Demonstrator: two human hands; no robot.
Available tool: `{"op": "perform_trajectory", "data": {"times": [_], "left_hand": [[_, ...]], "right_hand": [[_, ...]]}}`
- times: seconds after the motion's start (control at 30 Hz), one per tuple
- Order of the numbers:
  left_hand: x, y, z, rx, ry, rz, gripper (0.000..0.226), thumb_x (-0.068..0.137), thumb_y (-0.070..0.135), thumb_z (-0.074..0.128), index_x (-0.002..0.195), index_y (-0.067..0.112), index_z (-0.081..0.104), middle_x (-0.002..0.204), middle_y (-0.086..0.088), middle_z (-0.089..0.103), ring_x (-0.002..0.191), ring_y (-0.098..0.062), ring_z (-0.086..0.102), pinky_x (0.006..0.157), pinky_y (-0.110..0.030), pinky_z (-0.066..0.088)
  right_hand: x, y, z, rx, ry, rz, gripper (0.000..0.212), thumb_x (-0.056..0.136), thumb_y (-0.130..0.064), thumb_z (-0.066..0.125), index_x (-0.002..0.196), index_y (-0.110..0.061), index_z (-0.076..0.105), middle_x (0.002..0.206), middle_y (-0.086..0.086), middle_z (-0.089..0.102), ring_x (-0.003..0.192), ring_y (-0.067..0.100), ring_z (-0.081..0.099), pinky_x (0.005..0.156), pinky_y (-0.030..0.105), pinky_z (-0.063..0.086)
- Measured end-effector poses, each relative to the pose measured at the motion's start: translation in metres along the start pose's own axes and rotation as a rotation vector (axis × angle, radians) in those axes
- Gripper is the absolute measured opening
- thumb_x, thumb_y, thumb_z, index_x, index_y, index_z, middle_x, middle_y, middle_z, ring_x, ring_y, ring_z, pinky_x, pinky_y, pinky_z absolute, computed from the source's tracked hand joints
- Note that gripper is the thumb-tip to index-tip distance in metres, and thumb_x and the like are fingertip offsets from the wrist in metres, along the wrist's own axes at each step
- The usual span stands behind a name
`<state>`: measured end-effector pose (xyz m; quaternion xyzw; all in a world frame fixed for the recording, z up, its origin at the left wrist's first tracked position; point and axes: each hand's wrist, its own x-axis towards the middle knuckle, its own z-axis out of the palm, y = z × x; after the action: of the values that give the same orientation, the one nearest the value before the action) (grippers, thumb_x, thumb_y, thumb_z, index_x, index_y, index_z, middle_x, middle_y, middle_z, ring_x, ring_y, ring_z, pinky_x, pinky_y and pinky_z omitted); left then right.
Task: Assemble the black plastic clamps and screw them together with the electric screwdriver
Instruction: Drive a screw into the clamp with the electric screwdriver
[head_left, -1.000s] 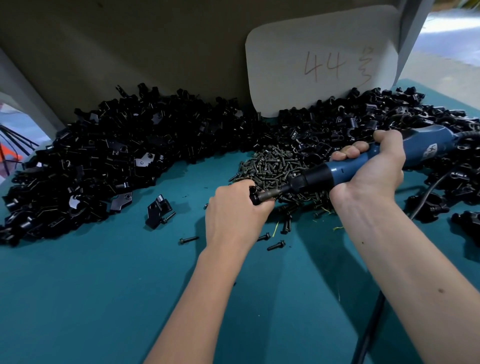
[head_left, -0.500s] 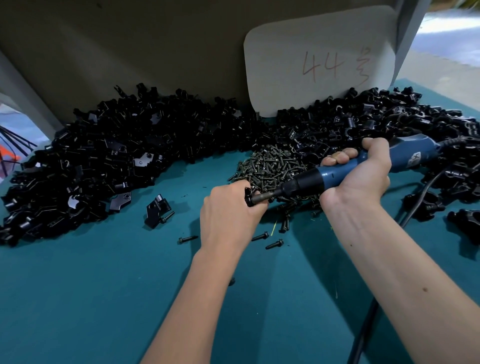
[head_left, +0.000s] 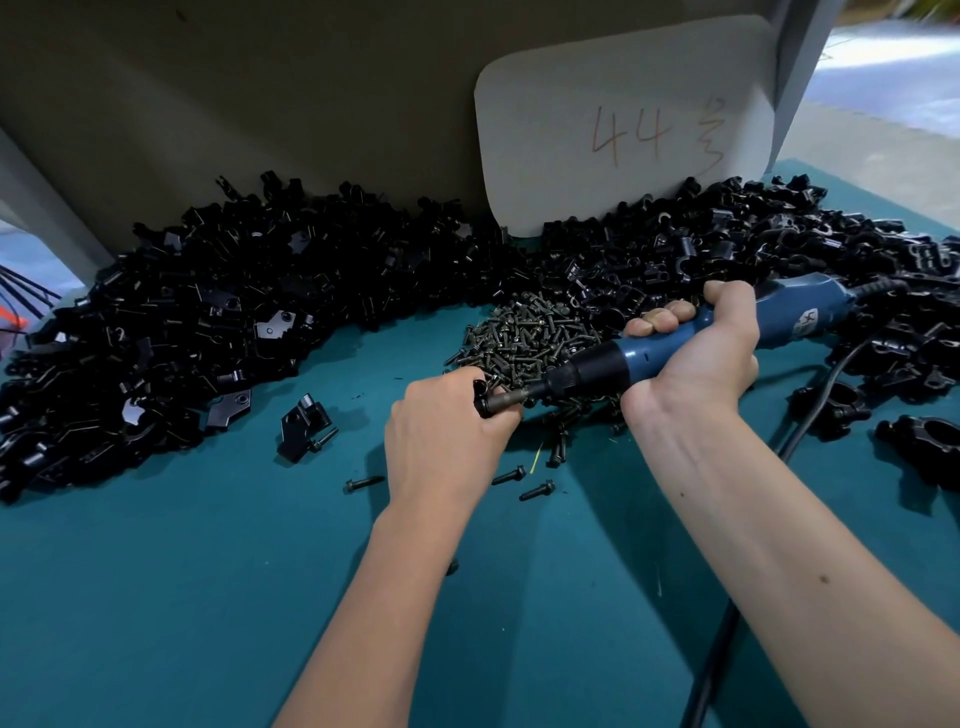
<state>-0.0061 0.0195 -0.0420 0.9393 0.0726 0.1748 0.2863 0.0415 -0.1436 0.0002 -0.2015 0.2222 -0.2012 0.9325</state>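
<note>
The clamp (head_left: 482, 396) sits almost wholly hidden inside the left hand (head_left: 447, 434) — only a sliver shows.

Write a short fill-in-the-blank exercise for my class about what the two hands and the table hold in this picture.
1. The right hand grips a blue electric ____.
2. The tool's tip meets a black clamp held in the ____ hand.
3. The table has a ____ surface.
4. The card behind the pile of screws bears the number ____.

Missing words: screwdriver; left; teal; 44

The pale card (head_left: 623, 124) leaning against the back wall bears handwritten "44" beside an unreadable character.
</note>
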Motion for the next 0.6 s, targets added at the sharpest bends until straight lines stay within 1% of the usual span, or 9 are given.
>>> {"op": "perform_trajectory", "data": {"times": [0.17, 0.3, 0.37, 0.5, 0.6], "left_hand": [[-0.002, 0.002, -0.001, -0.01, 0.044, 0.013, 0.036, 0.079, 0.038, 0.071, 0.06, 0.019, 0.048, 0.053, 0.004, 0.047, 0.051, -0.023, 0.047, 0.047, -0.03, 0.025], [-0.002, 0.004, -0.001, 0.012, 0.084, 0.034, 0.036, 0.084, 0.039, 0.069, 0.062, 0.018, 0.049, 0.055, 0.004, 0.046, 0.052, -0.025, 0.047, 0.047, -0.032, 0.029], [-0.002, 0.006, 0.001, 0.03, 0.101, 0.051, 0.036, 0.086, 0.039, 0.07, 0.064, 0.018, 0.05, 0.058, 0.005, 0.047, 0.055, -0.025, 0.048, 0.048, -0.034, 0.031], [-0.002, 0.01, 0.002, 0.048, 0.149, 0.09, 0.042, 0.09, 0.036, 0.067, 0.062, 0.021, 0.039, 0.058, 0.006, 0.04, 0.054, -0.026, 0.042, 0.05, -0.034, 0.027], [-0.003, 0.011, 0.005, 0.042, 0.177, 0.105, 0.042, 0.09, 0.036, 0.067, 0.063, 0.021, 0.038, 0.058, 0.007, 0.037, 0.052, -0.024, 0.038, 0.05, -0.033, 0.025]], "right_hand": [[0.0, 0.0, 0.002, 0.004, 0.008, 0.005, 0.019, 0.088, -0.007, 0.062, 0.092, -0.011, 0.044, 0.06, 0.001, 0.047, 0.048, 0.017, 0.042, 0.05, 0.028, 0.04], [0.0, -0.003, 0.003, 0.005, 0.02, 0.019, 0.018, 0.088, -0.007, 0.061, 0.085, -0.011, 0.044, 0.06, 0.001, 0.047, 0.047, 0.016, 0.042, 0.05, 0.028, 0.039], [0.001, -0.005, 0.003, 0.003, 0.037, 0.022, 0.018, 0.088, -0.007, 0.062, 0.084, -0.011, 0.044, 0.059, 0.0, 0.047, 0.047, 0.017, 0.041, 0.05, 0.028, 0.039], [0.002, -0.009, 0.004, 0.0, 0.054, 0.014, 0.019, 0.087, -0.007, 0.062, 0.082, -0.011, 0.044, 0.058, 0.0, 0.047, 0.045, 0.017, 0.042, 0.05, 0.028, 0.04], [0.004, -0.011, 0.005, -0.01, 0.06, 0.02, 0.02, 0.086, -0.007, 0.063, 0.08, -0.011, 0.044, 0.058, 0.0, 0.048, 0.045, 0.017, 0.042, 0.049, 0.028, 0.04]]}}
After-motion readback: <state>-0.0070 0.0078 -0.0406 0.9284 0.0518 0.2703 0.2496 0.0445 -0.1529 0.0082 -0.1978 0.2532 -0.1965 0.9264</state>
